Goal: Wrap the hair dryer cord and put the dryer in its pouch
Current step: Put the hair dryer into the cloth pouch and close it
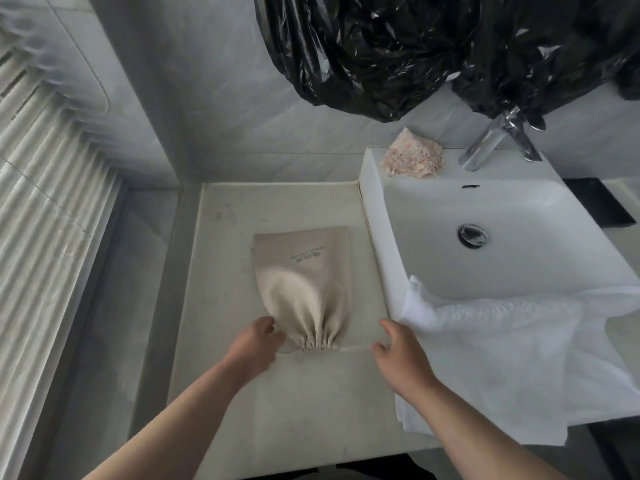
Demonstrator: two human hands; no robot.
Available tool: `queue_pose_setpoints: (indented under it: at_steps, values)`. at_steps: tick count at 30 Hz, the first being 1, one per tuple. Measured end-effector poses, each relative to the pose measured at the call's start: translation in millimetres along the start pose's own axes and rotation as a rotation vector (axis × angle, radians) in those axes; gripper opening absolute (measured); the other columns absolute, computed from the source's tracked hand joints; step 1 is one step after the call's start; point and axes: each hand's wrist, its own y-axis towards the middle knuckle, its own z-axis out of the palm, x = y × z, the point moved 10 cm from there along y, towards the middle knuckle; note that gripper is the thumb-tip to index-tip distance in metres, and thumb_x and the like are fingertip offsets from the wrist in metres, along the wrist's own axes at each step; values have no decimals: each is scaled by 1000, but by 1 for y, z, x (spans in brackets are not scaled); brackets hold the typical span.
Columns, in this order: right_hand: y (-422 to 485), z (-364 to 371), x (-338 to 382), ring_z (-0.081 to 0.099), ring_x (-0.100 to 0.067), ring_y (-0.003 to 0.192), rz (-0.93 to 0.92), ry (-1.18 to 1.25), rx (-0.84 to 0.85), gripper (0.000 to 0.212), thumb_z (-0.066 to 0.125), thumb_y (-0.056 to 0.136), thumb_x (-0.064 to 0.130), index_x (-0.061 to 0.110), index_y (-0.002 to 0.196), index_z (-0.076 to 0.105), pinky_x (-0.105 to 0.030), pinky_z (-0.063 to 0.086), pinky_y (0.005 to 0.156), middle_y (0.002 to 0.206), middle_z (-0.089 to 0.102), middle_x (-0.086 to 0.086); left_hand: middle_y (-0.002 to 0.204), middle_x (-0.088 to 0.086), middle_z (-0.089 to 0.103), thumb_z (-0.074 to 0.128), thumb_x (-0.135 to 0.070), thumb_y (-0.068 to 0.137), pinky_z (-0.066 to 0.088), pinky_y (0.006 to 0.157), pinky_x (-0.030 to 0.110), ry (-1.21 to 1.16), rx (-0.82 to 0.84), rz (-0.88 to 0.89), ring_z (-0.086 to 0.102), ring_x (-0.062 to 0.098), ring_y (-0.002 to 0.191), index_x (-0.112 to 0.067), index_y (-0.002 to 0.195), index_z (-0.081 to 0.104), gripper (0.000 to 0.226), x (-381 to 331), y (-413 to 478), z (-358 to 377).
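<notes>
Looked basically done, pouch (304, 285) was bulging and cinched shut, dryer presumably inside. Right hand (401, 351) hung relaxed, empty; couldn't tell if left hand (254, 344) gripped anything

Works bare-handed: left hand (258, 344) and right hand (398, 351) both uncovered, wrists likewise. Shows bare forearms as well, left forearm (180, 410) and right forearm (485, 434), slim, smooth, tapering evenly toward the wrists. Runs uncovered right down to the bottom edge of the view (elbows cut off there). Nails too blurred to make out on either hand.
</notes>
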Motion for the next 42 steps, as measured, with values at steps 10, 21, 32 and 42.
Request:
queue_pose_setpoints:
  at_steps: [10, 21, 32, 42]
  values:
    - [-3, 23, -8, 50, -18, 130, 70, 123, 123, 52, 55, 94, 34, 18, 142, 45, -29, 38, 104, 145, 50, -3, 114, 3, 71, 47, -22, 96, 44, 86, 25, 528, 450, 268, 65, 23, 104, -18, 105, 71, 25, -42, -37, 91]
    - [-3, 5, 0, 54, -17, 79, 145, 163, -155, 12, 62, 83, 28, 19, 83, 54, -31, 40, 66, 89, 55, 2, 125, 9, 65, 67, -24, 88, 47, 93, 32, 376, -136, 240, 62, 29, 112, -14, 123, 65, 36, -109, 106, -57]
    - [-8, 104, -7, 59, -18, 63, 658, 885, 362, 38, 60, 90, 45, 9, 103, 62, -32, 56, 64, 84, 62, -6, 123, 7, 67, 57, -44, 85, 52, 94, 38, 583, 146, 177, 62, 31, 110, -26, 119, 64, 39, -127, 178, -13]
    - [29, 67, -15, 70, -31, 88, 633, 1254, 117, 40, 65, 73, 21, 15, 112, 61, -44, 55, 75, 102, 74, -16, 92, 22, 68, 62, -10, 72, 51, 67, 33, 38, 229, -47, 63, 28, 76, -7, 81, 64, 10, -88, 149, 6]
